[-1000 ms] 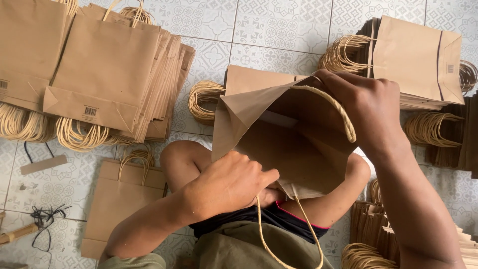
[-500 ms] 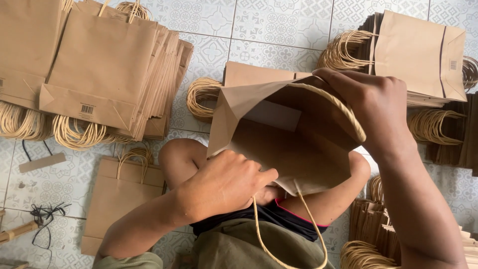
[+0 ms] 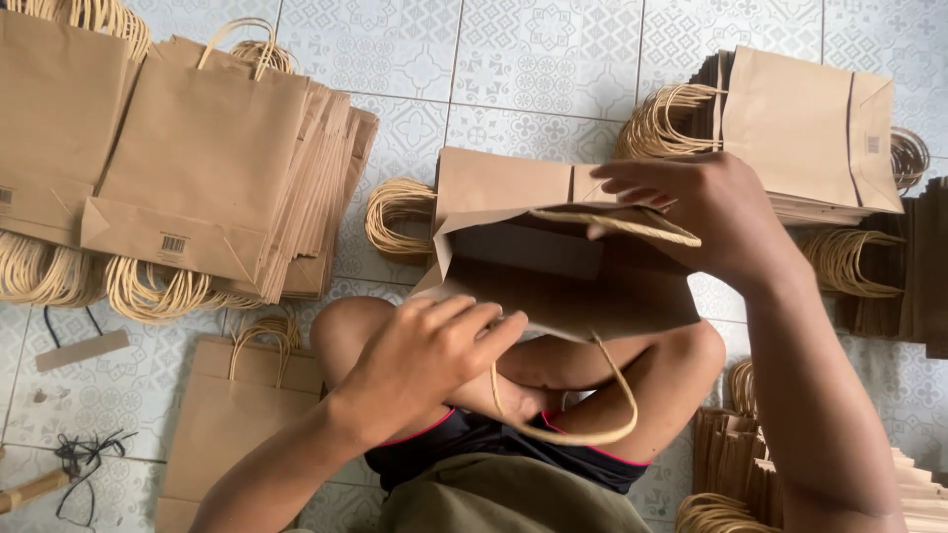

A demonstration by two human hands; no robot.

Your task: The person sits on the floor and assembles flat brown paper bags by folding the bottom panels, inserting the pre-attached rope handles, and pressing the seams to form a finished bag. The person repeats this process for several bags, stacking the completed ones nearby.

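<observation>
I hold an open brown paper bag (image 3: 573, 286) over my crossed legs, its mouth facing me. My right hand (image 3: 706, 212) grips the bag's far rim by its twisted rope handle (image 3: 622, 225). My left hand (image 3: 420, 360) pinches the bag's near rim at the lower left. The near rope handle (image 3: 568, 429) hangs down in a loop over my lap.
Stacks of flat brown paper bags with rope handles lie on the tiled floor: a big fanned pile (image 3: 207, 168) at left, another (image 3: 805, 133) at upper right, one bag (image 3: 237, 419) by my left knee. A black cord (image 3: 84, 459) lies at lower left. More bags (image 3: 736, 464) stand at lower right.
The bag has flattened and tipped lower toward my lap. My right hand moved down along the far rim; my left hand shifted slightly along the near edge.
</observation>
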